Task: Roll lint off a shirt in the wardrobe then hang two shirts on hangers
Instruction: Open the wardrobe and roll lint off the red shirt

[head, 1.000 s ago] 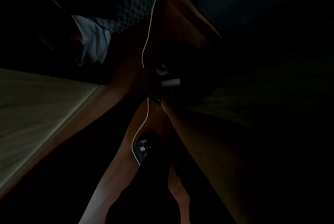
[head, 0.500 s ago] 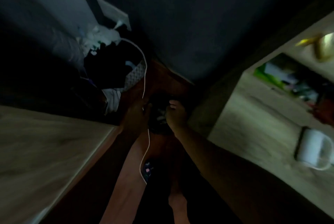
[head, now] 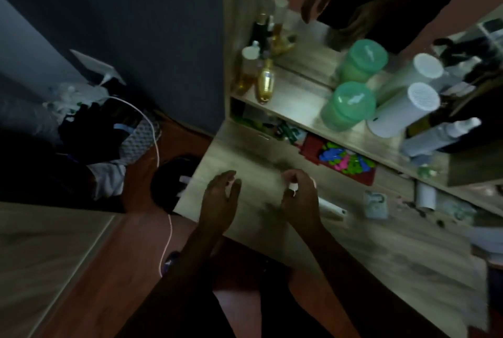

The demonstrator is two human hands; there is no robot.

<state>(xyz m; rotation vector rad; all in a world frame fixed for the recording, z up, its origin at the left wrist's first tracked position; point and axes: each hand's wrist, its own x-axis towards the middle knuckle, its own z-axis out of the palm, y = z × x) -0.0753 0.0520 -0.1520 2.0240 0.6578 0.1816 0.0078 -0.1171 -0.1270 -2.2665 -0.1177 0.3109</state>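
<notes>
Right hand (head: 299, 198) fingers curl round the white roller (head: 333, 209), low over the bench (head: 381, 250), probably to lift it for the shirt; left hand (head: 220, 196) hangs released, empty. Clothes heap (head: 92, 130) lies off left by the wall

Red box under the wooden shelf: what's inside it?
The red box holds a heap of small blue, pink and green plastic pieces, too blurred to identify. The wooden shelf above covers its rear part, so anything there is hidden.
</notes>
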